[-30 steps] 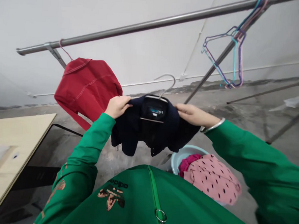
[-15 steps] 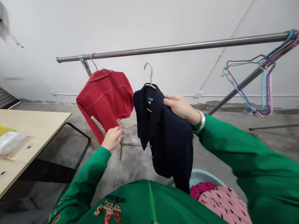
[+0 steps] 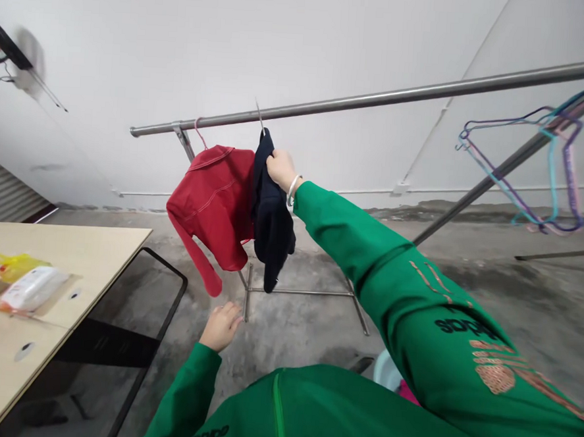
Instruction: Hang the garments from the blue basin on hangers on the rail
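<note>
Dark jacket (image 3: 272,211): at rail (image 3: 378,102), pinched by right hand (image 3: 281,168). Left hand (image 3: 221,326): free, half-curled. Red jacket (image 3: 213,207): left, partly covered. Hangers (image 3: 568,166): right. Tub (image 3: 385,371): mostly hidden by green sleeve (image 3: 364,243). Hook (image 3: 259,114): seating unclear.

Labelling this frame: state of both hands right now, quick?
Left hand: open, fingers loosely bent, nothing seen in it.
Right hand: closed, holding the navy garment near its shoulder.
</note>
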`<action>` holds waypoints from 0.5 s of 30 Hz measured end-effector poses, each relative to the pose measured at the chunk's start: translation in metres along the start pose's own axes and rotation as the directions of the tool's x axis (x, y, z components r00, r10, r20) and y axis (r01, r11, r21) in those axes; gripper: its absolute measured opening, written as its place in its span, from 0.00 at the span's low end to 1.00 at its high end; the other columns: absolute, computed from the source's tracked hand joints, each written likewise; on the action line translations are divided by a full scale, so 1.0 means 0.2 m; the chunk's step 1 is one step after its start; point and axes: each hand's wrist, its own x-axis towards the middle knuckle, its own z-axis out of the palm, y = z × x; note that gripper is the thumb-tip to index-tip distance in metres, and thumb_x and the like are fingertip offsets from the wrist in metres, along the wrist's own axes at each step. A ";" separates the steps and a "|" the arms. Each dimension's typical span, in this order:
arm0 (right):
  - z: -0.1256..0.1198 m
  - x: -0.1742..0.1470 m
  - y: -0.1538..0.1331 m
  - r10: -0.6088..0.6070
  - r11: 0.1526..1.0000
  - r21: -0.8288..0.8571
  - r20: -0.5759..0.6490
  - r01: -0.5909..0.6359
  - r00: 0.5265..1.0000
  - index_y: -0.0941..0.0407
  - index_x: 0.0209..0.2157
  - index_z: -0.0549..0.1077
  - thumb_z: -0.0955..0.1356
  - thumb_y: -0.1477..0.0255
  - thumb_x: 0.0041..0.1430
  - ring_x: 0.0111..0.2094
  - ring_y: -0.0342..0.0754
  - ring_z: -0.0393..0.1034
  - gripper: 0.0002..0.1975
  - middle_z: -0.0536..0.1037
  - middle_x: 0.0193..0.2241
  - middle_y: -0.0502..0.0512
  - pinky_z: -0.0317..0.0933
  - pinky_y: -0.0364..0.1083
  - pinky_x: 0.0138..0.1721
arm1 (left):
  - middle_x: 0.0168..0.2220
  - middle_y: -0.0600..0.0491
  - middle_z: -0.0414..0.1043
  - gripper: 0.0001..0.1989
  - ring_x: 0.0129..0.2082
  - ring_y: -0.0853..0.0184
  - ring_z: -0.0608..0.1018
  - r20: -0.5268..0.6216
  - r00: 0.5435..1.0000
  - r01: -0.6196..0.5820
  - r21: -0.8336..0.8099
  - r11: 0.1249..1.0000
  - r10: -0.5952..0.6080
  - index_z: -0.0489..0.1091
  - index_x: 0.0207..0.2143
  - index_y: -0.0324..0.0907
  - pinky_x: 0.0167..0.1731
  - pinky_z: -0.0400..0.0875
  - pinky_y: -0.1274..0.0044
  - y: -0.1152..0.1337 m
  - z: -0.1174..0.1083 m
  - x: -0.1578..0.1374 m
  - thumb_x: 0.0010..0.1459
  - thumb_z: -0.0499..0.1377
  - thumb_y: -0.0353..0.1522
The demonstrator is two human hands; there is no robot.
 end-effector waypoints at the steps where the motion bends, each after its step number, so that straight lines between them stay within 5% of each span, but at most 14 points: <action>1: 0.03 0.01 0.00 0.039 0.999 -0.003 -0.019 -0.039 0.999 0.58 0.28 0.68 0.59 0.77 0.60 0.38 0.54 0.69 0.10 0.75 0.34 0.65 0.62 0.53 0.45 | 0.48 0.45 0.75 0.14 0.49 0.60 0.77 0.015 1.000 0.008 -0.001 1.000 -0.008 0.71 0.49 0.40 0.49 0.71 0.67 0.00 0.00 -0.01 0.64 0.51 0.31; 9: 0.21 0.05 0.05 0.070 0.997 0.030 -0.010 -0.070 0.997 0.57 0.28 0.67 0.60 0.77 0.59 0.41 0.55 0.69 0.09 0.76 0.35 0.65 0.61 0.52 0.46 | 0.48 0.45 0.75 0.14 0.48 0.58 0.76 0.083 0.996 0.037 0.019 0.999 -0.039 0.71 0.47 0.40 0.50 0.70 0.66 -0.03 0.02 -0.03 0.64 0.50 0.30; 15: 0.21 0.04 0.03 0.075 0.997 -0.029 0.015 -0.075 0.997 0.57 0.25 0.67 0.60 0.77 0.60 0.38 0.54 0.68 0.10 0.75 0.32 0.64 0.60 0.52 0.46 | 0.47 0.45 0.75 0.15 0.48 0.59 0.77 0.097 0.995 0.001 0.011 1.000 -0.002 0.70 0.49 0.41 0.49 0.70 0.67 -0.05 0.08 -0.04 0.64 0.49 0.31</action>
